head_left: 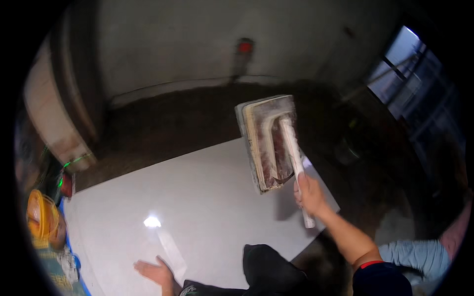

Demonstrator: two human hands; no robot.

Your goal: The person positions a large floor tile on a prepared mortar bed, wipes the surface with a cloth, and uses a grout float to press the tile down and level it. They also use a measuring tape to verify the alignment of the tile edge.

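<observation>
My right hand (310,196) is closed round the pale handle of a rectangular hand float (261,148), whose thick layered pad has a cream edge. The float is tilted up over the far right part of a large glossy white tile slab (207,197) and casts a shadow on it. Toward the near left of the slab, my left hand (154,272) is open, thumb apart from the fingers, with nothing in it. Whether that hand touches the slab I cannot tell. My dark-clad knee (269,269) covers part of the slab's near edge.
A yellow bucket (42,217) and a patterned bag (54,271) stand along the left. Green light lines fall near a pale column (59,108). Beyond the slab lies dark rough floor, then a grey wall (173,44). At right is another person's light-blue-clad leg (414,254).
</observation>
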